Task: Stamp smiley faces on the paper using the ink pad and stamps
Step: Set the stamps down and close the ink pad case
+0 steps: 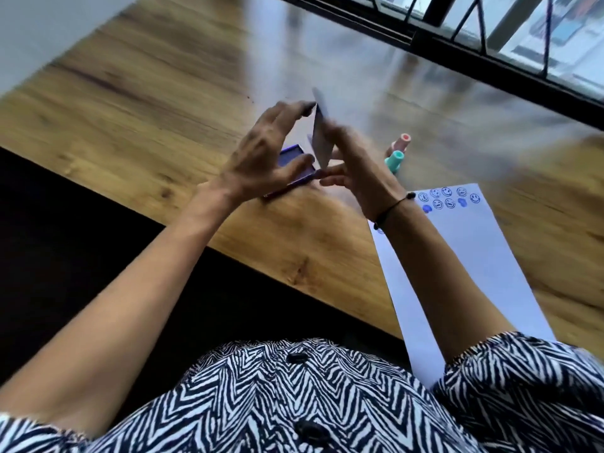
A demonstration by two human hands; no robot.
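A blue ink pad [292,155] lies on the wooden table [137,103] with its lid [321,135] standing nearly upright. My left hand [261,155] holds the pad's base with the thumb and touches the lid's top edge with the fingertips. My right hand [351,173] is on the other side of the lid, its fingers blurred against it. A white paper sheet [474,256] lies to the right, with several blue smiley prints and smudges [449,199] along its far end. A pink stamp [402,142] and a teal stamp [396,159] lie just beyond my right hand.
The table's near edge runs diagonally from the left to the lower right, with dark floor below it. A black window frame with railing [490,50] runs along the far right. My zebra-patterned clothing [310,397] fills the bottom of the view.
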